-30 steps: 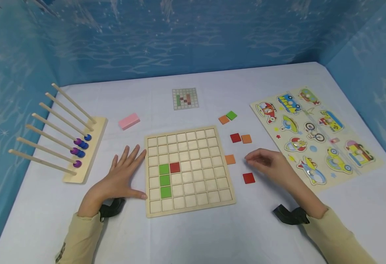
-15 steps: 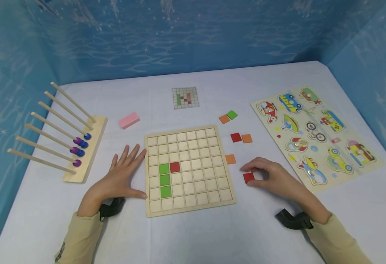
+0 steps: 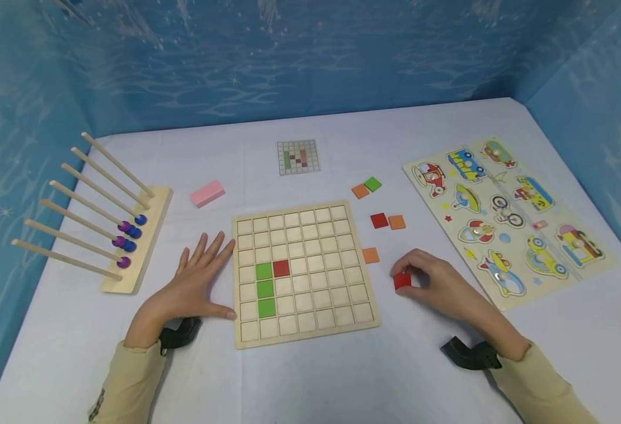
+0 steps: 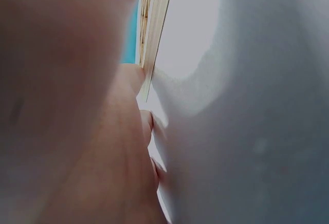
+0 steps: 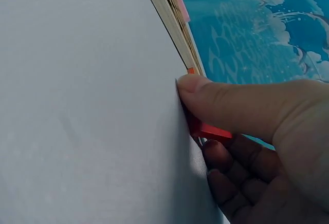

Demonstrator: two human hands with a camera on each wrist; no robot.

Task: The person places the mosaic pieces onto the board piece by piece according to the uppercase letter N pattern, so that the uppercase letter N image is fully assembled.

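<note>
My right hand [image 3: 440,285] pinches red tile [image 3: 402,281], right of frame centre. My left hand [image 3: 194,291], fingers spread, at left edge of wooden board [image 3: 304,302], lower left.

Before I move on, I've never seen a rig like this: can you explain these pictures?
No machine: this is bare-handed work. The wide picture comes from a camera on the head; each close one from a camera on a wrist. On the white cloth lies a gridded wooden board with three green tiles and one red tile in it, and loose tiles to its right. Around it are a pattern card, a pink block, a bead rack and a vehicle puzzle. The left hand lies spread at the board's edge, gripping nothing. The right hand pinches another red tile between its fingers.
</note>
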